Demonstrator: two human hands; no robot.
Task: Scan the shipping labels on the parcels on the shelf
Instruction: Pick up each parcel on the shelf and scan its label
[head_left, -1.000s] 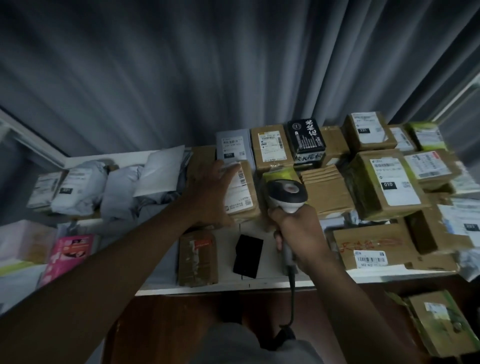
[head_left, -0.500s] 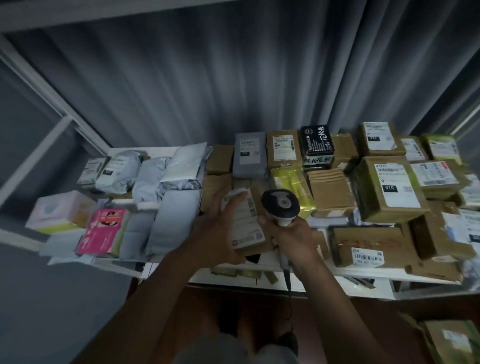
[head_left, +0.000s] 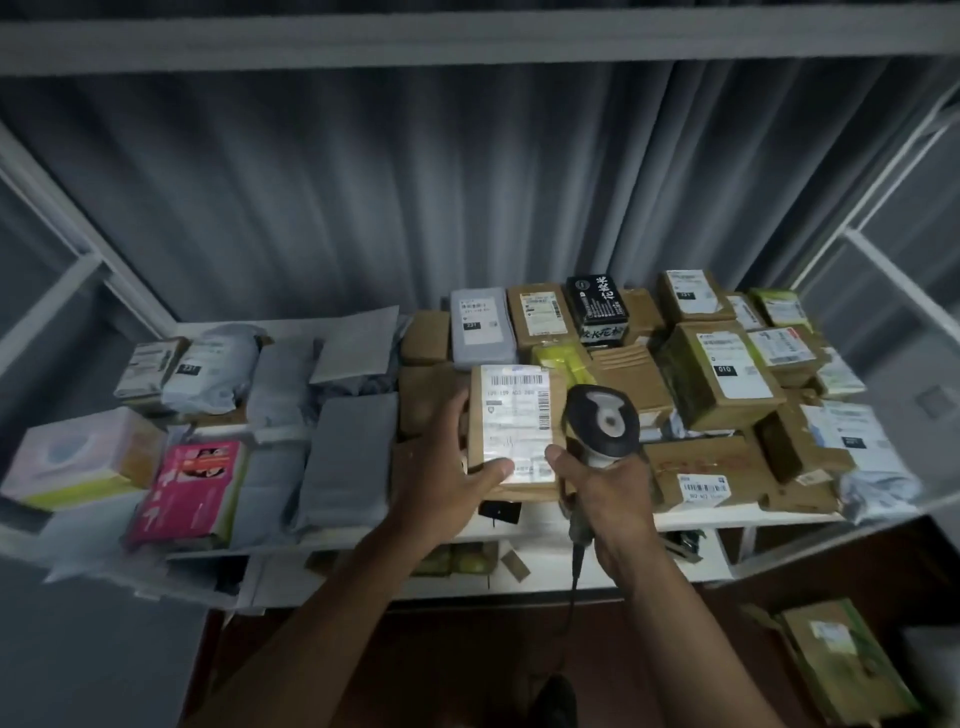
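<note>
My left hand (head_left: 441, 467) grips a small brown cardboard parcel (head_left: 558, 405) by its left edge and lower corner, lifted above the shelf (head_left: 540, 525) with its white shipping label (head_left: 517, 421) facing up. My right hand (head_left: 605, 493) holds a black and grey barcode scanner (head_left: 602, 423) by the handle, right beside the parcel's right edge. The scanner head sits next to the label and its cable hangs down below my wrist.
Grey poly mailers (head_left: 348, 457) and a pink packet (head_left: 189, 488) fill the shelf's left side. Labelled cardboard boxes (head_left: 722, 371) crowd the right. A small black item (head_left: 500, 511) lies at the front edge. Another box (head_left: 841, 660) lies on the floor, lower right.
My left hand has lifted the small parcel off the shelf and turned its label up. The scanner has come in close beside it, and the view has pulled back from the shelf.
</note>
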